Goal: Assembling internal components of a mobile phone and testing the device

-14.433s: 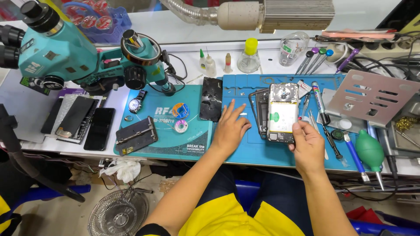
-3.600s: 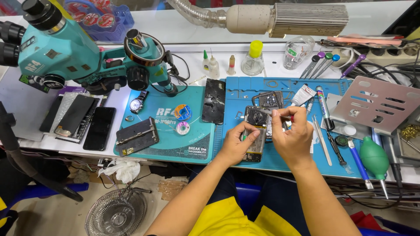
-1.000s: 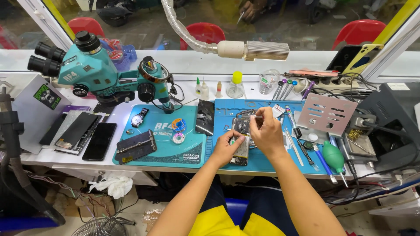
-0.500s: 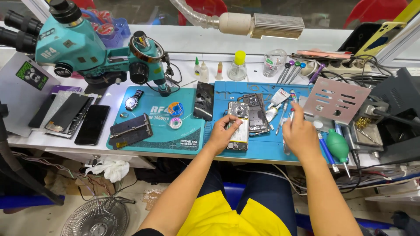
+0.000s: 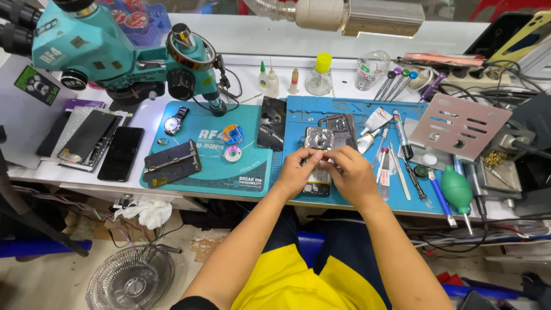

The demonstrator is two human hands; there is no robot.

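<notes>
An opened phone [image 5: 317, 188] with its insides showing lies on the blue work mat [image 5: 344, 109] near the bench's front edge. My left hand [image 5: 297, 170] grips its upper left edge with pinched fingers. My right hand [image 5: 351, 173] curls over the phone's upper right, its fingertips meeting those of the left. Whether the right hand pinches a small part or tool is hidden. Just beyond the fingers lie a silvery phone frame [image 5: 319, 138] and a dark part [image 5: 345, 125].
Screwdrivers, tweezers and a tube [image 5: 396, 143] lie right of my hands, then a green air blower [image 5: 457, 190] and a perforated metal stand [image 5: 459, 123]. To the left are a teal mat [image 5: 201, 166] with a clamp [image 5: 171, 164], a teal microscope [image 5: 115, 51] and several phones [image 5: 92, 140].
My right hand has come back from the tools on the right and now meets the left hand over the opened phone. The view has shifted slightly.
</notes>
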